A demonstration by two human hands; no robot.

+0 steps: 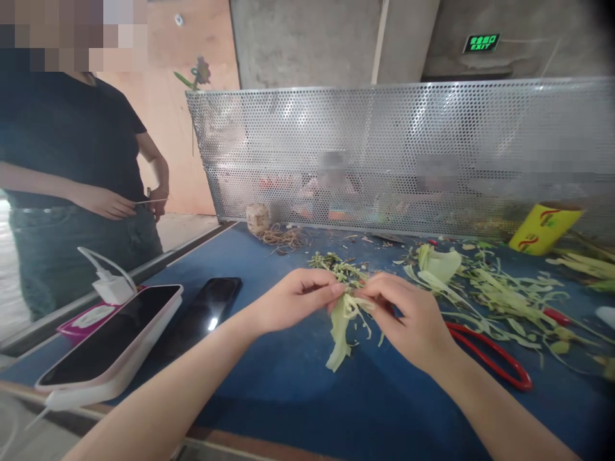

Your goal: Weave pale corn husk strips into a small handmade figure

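My left hand is closed, thumb against forefinger, on a small plant sprig with fine greenish tips pointing away from me. From below the fingers a broad pale green leaf strip and thinner curled shreds hang over the table. My right hand pinches the same sprig from the other side, its fingertips close to the left ones. The exact spot between the fingertips is hidden. To the right of my right wrist lies a red looped handle, partly covered by the hand and cuttings.
Pale green leaf scraps spread over the blue table's right side, near a yellow roll. Twine lies at the back before a perforated metal screen. Phones lie left; a person stands beyond.
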